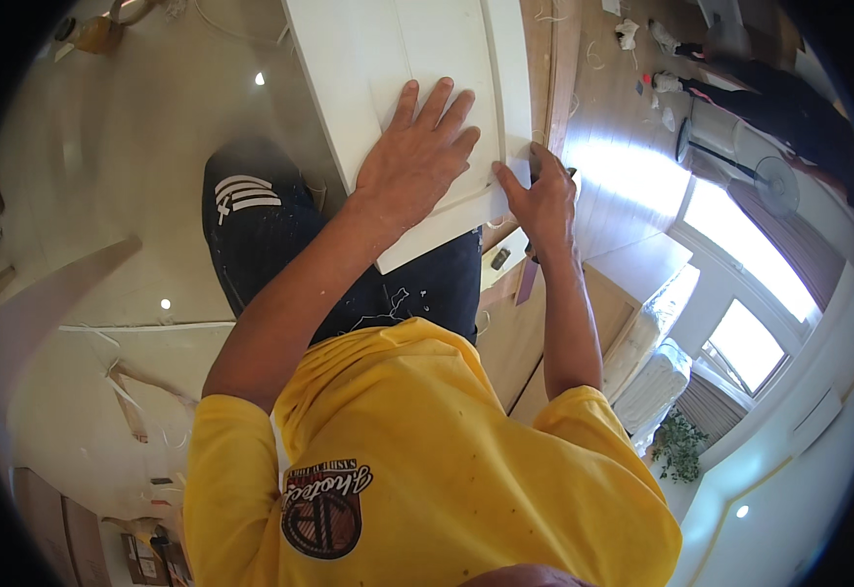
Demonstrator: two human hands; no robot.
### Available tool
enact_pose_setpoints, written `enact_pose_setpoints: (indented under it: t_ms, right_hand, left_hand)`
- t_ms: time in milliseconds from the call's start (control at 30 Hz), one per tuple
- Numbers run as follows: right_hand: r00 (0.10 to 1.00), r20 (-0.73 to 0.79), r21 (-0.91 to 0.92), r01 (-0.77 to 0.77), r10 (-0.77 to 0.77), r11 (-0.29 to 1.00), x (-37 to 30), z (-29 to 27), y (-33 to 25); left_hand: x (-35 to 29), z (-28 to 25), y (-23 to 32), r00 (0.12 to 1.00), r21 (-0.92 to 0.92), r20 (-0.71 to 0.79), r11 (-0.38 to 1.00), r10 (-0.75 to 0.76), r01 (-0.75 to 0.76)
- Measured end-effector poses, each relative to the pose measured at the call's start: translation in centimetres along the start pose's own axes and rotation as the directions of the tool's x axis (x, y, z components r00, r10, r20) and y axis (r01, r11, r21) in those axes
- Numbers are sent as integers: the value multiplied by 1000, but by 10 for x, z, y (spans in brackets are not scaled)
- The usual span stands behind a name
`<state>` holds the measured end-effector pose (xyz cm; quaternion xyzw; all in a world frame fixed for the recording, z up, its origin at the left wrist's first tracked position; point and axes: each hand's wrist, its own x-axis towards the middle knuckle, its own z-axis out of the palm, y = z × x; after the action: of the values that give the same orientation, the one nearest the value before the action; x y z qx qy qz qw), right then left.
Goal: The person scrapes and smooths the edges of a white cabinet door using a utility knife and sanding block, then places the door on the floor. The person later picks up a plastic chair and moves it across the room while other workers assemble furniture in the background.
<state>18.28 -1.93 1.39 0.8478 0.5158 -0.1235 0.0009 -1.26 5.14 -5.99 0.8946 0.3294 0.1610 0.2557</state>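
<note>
Yellow shirt (476,450) nearest to camera. Beyond it, white panel (407,54) above the lap, near end over black trousers (261,249), far end out of view; contact with thighs not discernible. Left hand (415,161) flat on panel face, fingers spread, grip released. Right hand (541,201) at right edge, thumb against border (513,98), fingers curled; dark object (573,175) partly visible beside the fingers, cannot tell whether grasped. Progress, by judgement: border already present along right and near edges, apparently as one finished piece. Remaining work: not determinable from this view. Markings: chest badge (321,517) with pale script lettering over dark round emblem; white stripes (246,192) and outline figure (386,307) on trousers.
</note>
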Motion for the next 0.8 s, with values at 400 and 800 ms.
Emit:
enact_pose_setpoints:
  t_ms: [400, 800]
  right_hand:
    - [998, 31, 85, -57, 55, 995, -1, -18, -5]
    - [970, 242, 107, -35, 9, 994, -3, -29, -5]
  left_hand:
    - [-4, 5, 0, 990, 50, -89, 992, -107, 112]
    - [-10, 14, 19, 995, 96, -39, 991, -94, 97]
